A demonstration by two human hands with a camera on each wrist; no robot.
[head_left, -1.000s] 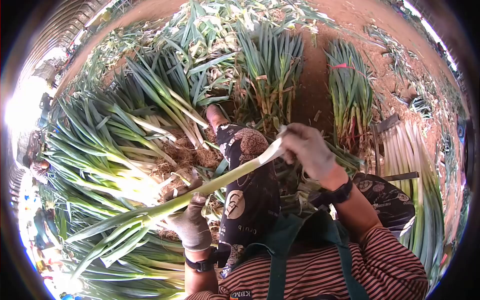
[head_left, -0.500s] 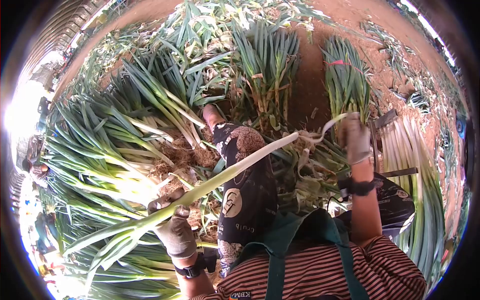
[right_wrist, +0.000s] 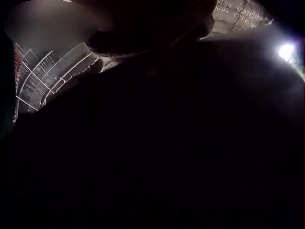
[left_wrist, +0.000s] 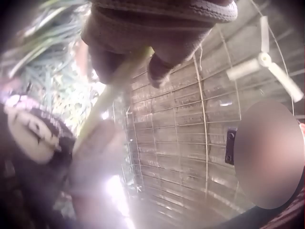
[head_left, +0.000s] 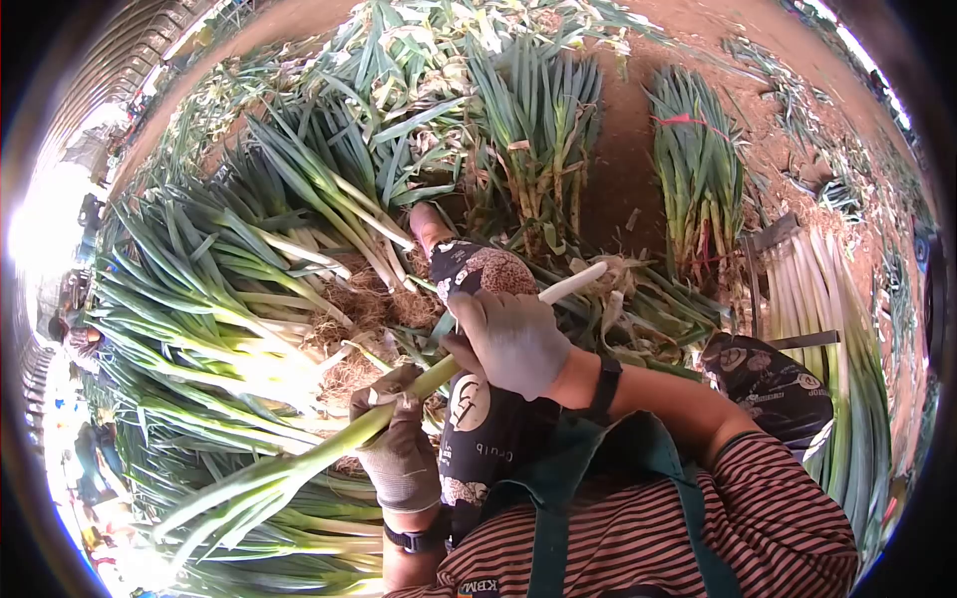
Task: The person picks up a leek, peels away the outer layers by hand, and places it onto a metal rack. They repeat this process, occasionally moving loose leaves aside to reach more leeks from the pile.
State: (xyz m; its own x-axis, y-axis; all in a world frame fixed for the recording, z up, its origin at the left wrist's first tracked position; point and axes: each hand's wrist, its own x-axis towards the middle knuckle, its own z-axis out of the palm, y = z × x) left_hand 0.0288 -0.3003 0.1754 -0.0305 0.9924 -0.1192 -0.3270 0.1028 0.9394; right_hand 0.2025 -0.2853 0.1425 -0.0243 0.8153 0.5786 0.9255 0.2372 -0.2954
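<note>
A large green onion (head_left: 573,284) lies slantwise over the lap in the head view, white end up to the right, leaves spreading down to the left. My gloved left hand (head_left: 399,458) grips it where the leaves begin. Close beside it, my gloved right hand (head_left: 520,344) lies over the stalk with curled fingers around it, hiding its middle part. The left wrist view shows the left hand (left_wrist: 152,24) gripping the stalk (left_wrist: 126,71), with the blurred right hand (left_wrist: 97,148) lower on it. The right wrist view is mostly dark.
Untrimmed green onions (head_left: 209,309) with roots are heaped at the left. Bundles (head_left: 538,130) stand ahead, one tied with red string (head_left: 688,120). Peeled green onions (head_left: 822,309) lie at the right beside a metal frame (head_left: 797,341). Stripped leaves (head_left: 613,309) cover the ground near the knees.
The right hand pulled a thin pale strip off the white end to the right, then came back left onto the stalk. The strip no longer hangs from the end. The left hand keeps its grip.
</note>
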